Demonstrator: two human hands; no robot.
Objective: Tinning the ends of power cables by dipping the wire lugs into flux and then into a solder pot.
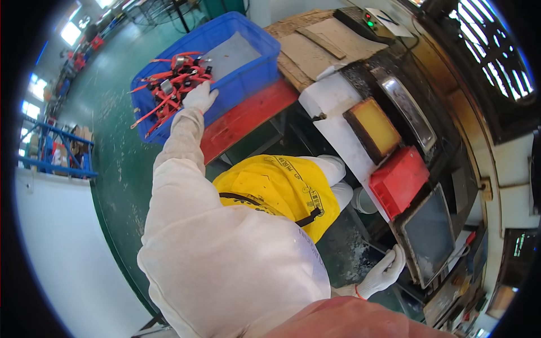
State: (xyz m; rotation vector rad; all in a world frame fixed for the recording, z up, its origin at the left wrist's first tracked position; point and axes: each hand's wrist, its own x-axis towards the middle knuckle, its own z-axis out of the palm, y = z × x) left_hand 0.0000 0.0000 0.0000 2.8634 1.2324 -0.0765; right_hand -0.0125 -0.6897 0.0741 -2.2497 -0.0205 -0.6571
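Note:
My left hand (pixel 201 97), in a white glove, reaches over the near side of a blue plastic bin (pixel 245 73). It is at the edge of a pile of red cable-like pieces with metal and black ends (pixel 176 79). Its thumb stands apart from the fingers, and no piece shows in its grasp. At the lower right my right hand (pixel 385 272), also gloved in white, hangs beside a framed grey tray (pixel 429 234). Its fingers are loosely bent, with nothing visible in them.
The bin rests on a red bench (pixel 251 119). Along the right worktop are a red box (pixel 399 180), a dark-framed yellow block (pixel 373 129) and a long metal-rimmed dish (pixel 407 111). A small control box with lit buttons (pixel 378 23) is at the back. A white bucket (pixel 365 201) stands below.

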